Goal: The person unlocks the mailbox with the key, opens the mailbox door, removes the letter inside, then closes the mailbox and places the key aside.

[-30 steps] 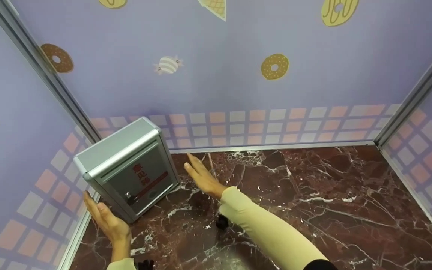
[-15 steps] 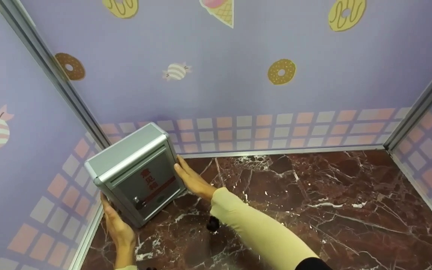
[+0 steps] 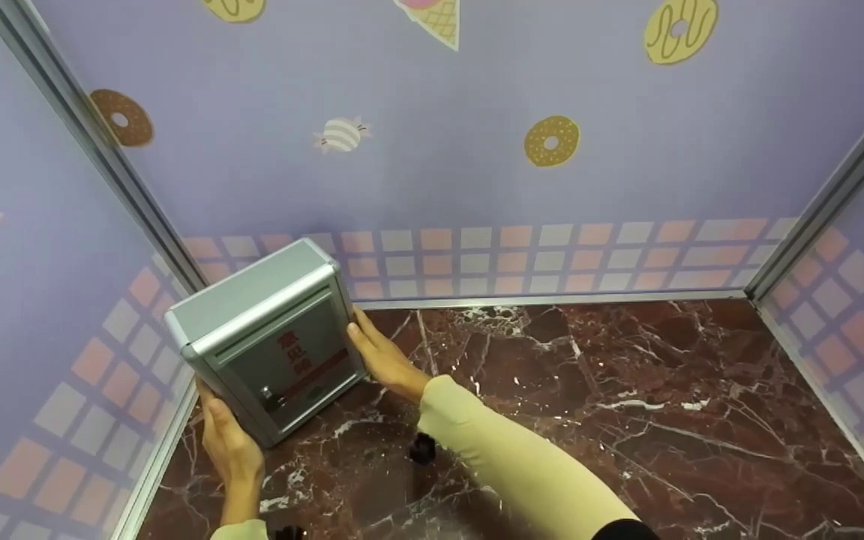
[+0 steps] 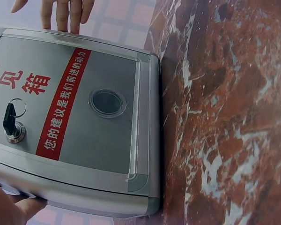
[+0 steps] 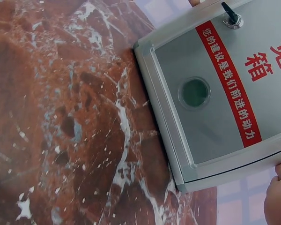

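Observation:
A grey metal suggestion box stands upright at the left, turned at an angle near the wall corner. Red characters and a red strip mark its front, beside a small lock with a key in it. My left hand rests against the box's left side, fingers reaching back along it. Against the opposite side lies my right hand, its fingers straight. Part of the left fingers is hidden behind the box. In both wrist views the box's lower edge is at the marble top; whether it touches cannot be told.
Reddish-brown marble surface with white veins stretches to the right. Lilac walls printed with doughnuts and sweets enclose it at the back and both sides. A metal corner post stands close behind the box.
One second ago both hands were apart from the box; they then came in against its two sides. Since half a second ago the box has shifted slightly right against the back wall.

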Demonstrator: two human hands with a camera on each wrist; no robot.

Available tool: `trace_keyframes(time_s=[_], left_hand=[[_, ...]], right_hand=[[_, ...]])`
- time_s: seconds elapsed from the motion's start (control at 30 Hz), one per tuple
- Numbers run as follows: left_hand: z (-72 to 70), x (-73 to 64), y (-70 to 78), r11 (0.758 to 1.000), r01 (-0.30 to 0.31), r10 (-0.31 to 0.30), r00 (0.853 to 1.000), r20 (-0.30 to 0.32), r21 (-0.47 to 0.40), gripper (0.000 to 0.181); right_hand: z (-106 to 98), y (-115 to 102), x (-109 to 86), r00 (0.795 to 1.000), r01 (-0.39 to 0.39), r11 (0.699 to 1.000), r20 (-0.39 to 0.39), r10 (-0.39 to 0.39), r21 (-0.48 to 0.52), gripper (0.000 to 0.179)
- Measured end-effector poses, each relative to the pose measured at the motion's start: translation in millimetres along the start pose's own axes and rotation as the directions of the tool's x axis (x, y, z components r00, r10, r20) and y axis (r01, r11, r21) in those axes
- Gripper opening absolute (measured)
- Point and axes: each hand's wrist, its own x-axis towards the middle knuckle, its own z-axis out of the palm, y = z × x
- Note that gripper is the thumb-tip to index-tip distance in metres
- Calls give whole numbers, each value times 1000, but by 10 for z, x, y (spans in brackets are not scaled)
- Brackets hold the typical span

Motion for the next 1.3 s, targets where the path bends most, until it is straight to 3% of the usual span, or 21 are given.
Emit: trace_keyframes(time_s=[0.23,0.43,0.6,0.8,1.03,1.17,1.3], left_hand=[[233,-64,-4,996,-73,73,997,4,49,48],[545,-101,32,992,-98,91,992,82,75,51],[817,-162,49,985,-164,155,978,137,58,49],[1048,-311,41,975,-218,204,956,209,44,49],[1267,-405,-2,980,-195,182,958,223,40,49],[1429,-456,32,983,-181,169,961,218,38,49],[1618,-517,78,986,-168,163,951,264,-4,55]], right_hand=[[-252,47,-157,998,-34,997,-50,31,-63,68],[-583,113,-306,987,-65,997,-148,57,-48,66],[-885,205,-492,974,-67,996,-219,51,-66,64],[-1162,343,-742,964,-40,990,-265,3,-133,63],[-1360,457,-961,945,-30,988,-327,-22,-152,60],[-1509,501,-1087,924,20,987,-375,-79,-158,56],[-1660,557,-1223,895,63,989,-431,-114,-130,52]])
